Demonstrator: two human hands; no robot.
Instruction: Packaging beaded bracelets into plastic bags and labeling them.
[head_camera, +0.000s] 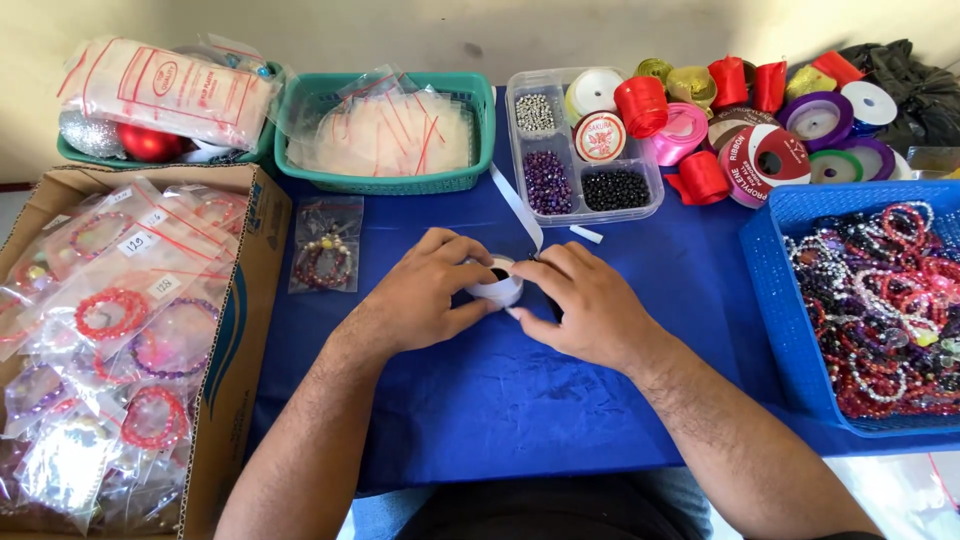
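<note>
White ribbon roll (497, 285) half-hidden between hands

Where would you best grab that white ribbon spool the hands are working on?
Probably by its round outer rim, from the side. The white ribbon spool lies flat on the blue cloth, hole up, as the left hand grips it; the right hand handles the loose tail.

A small roll of white ribbon (497, 283) sits at the middle of the blue-covered counter (500, 400), tipped so its dark core hole faces up. The roll is mostly hidden, pinched between the left hand (425, 295) and the right hand (580, 300). A loose white tail runs from it up and to the left, flat and slightly slanted, toward the green basket.
</note>
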